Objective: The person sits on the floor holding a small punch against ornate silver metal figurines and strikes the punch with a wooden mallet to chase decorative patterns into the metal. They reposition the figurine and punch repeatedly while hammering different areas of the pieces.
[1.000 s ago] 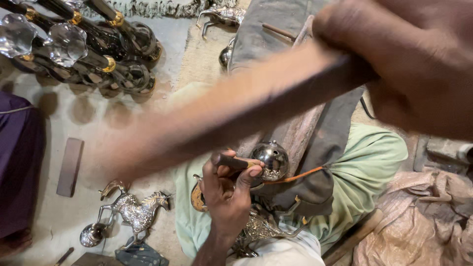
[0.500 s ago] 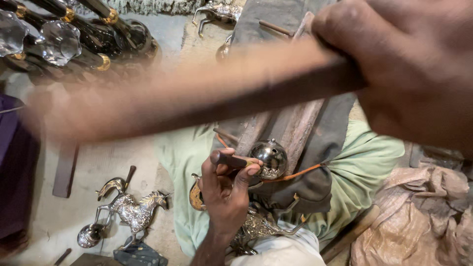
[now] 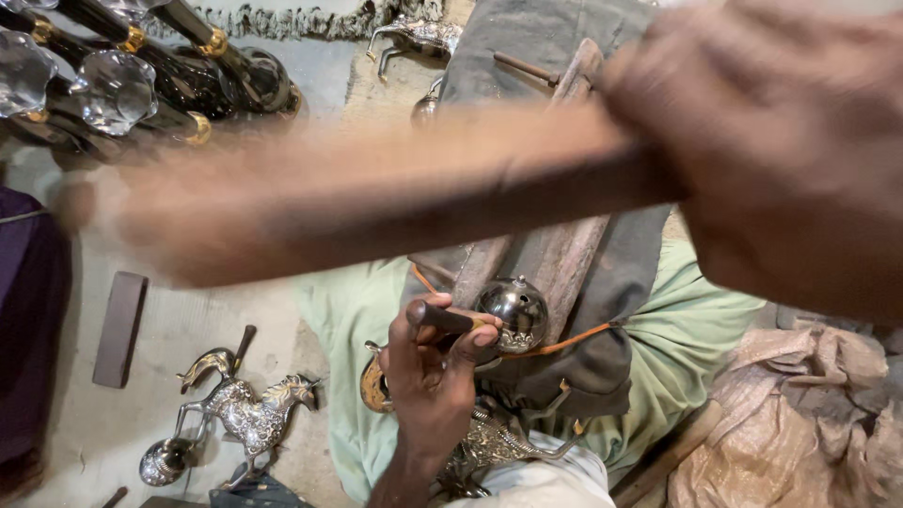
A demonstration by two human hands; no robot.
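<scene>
Wooden stick, clenched in right hand, blurs above left hand pinching punch.

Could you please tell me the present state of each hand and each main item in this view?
left hand: gripping a dark punch against the metal ball
metal ball: resting on wooden block
right hand: gripping wooden stick, blurred
horse figurine: lying on floor

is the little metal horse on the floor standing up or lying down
Lying on its side. The horse shows its full flank from above, legs stretched flat across the floor beside a metal ball.
</scene>
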